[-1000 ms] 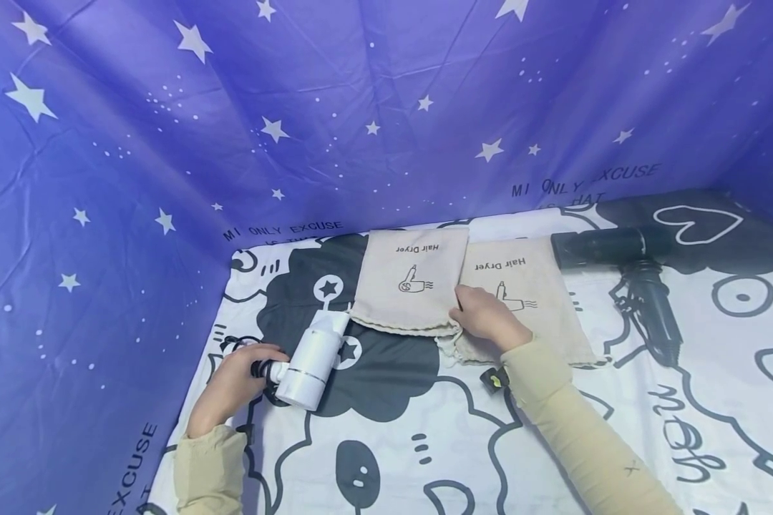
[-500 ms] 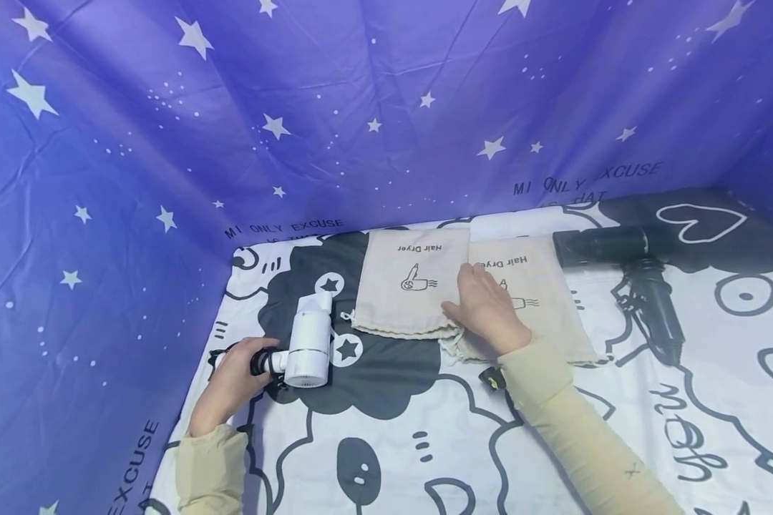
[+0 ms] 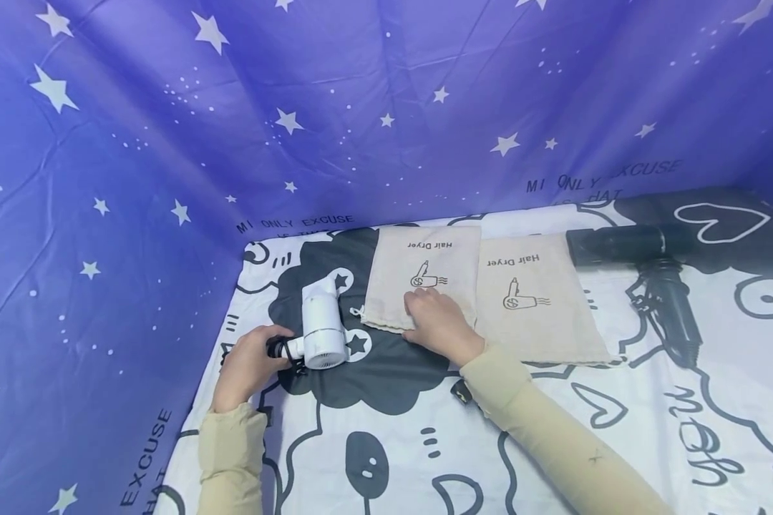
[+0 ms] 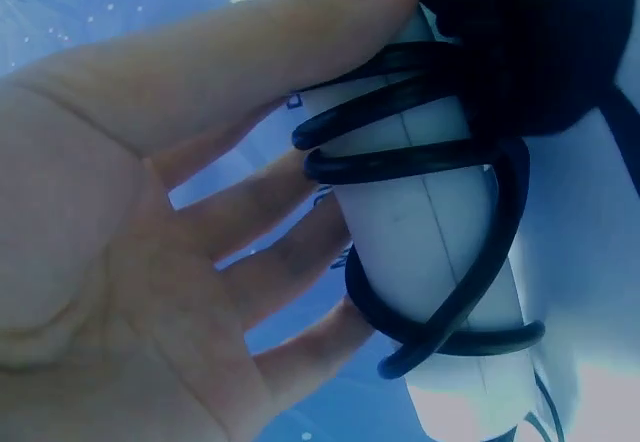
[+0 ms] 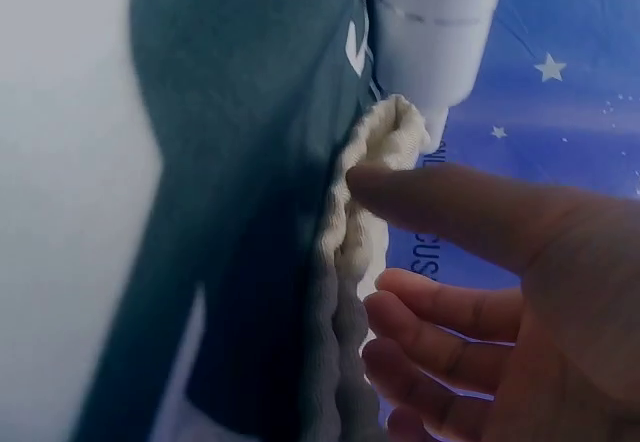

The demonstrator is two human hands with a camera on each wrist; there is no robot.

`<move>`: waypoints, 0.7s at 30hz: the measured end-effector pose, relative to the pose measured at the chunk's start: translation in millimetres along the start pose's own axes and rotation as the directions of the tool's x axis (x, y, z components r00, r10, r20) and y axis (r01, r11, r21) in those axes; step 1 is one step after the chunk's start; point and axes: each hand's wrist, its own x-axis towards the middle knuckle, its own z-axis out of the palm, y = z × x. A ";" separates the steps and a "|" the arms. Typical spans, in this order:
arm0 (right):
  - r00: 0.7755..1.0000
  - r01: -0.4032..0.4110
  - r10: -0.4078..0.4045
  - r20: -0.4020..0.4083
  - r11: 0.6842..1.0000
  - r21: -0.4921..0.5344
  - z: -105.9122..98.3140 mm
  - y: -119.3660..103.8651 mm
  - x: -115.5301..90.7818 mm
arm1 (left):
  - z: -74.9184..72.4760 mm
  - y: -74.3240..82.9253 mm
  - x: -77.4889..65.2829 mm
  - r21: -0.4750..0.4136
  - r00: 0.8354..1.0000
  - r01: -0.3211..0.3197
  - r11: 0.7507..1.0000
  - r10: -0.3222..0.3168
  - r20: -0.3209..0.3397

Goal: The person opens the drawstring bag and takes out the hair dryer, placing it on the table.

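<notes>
In the head view my left hand (image 3: 248, 365) holds a white hair dryer (image 3: 324, 325) by its handle, nozzle toward the back. Black cord (image 4: 410, 162) winds around that handle in the left wrist view, with the thumb on one side and the fingers behind. My right hand (image 3: 441, 325) is at the near edge of a beige drawstring bag (image 3: 386, 275) printed "Hair Dryer". From the right wrist, the thumb tip (image 5: 375, 187) touches the bag's ruffled mouth, and the loosely bent fingers lie along its upper side. The mouth parts slightly at the far corner.
A second beige bag (image 3: 535, 329) lies to the right, partly under the first. Beyond it rests a black hair dryer (image 3: 670, 307) with its cord wrapped. A small black plug (image 3: 462, 391) shows by my right sleeve. Purple star-printed cloth (image 3: 386, 164) rises behind and at the left.
My right hand has moved left from the bag's right corner to the middle of its mouth. The white hair dryer has turned, its nozzle swinging left, while staying in my left hand.
</notes>
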 end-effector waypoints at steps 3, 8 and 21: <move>1.000 0.011 -0.011 -0.003 1.000 -0.009 2.4 -3.4 2.1 | 2.0 2.2 6.2 -0.014 0.999 0.023 1.000 -0.024 -0.031; 1.000 0.008 -0.008 0.013 1.000 0.009 4.7 -4.6 1.9 | 10.1 5.7 15.9 -0.041 0.991 0.055 0.998 -0.060 -0.117; 0.999 0.045 -0.045 -0.030 0.999 0.007 10.5 -3.4 0.5 | 7.8 -20.0 -19.0 0.050 0.974 0.144 0.988 -0.133 -0.182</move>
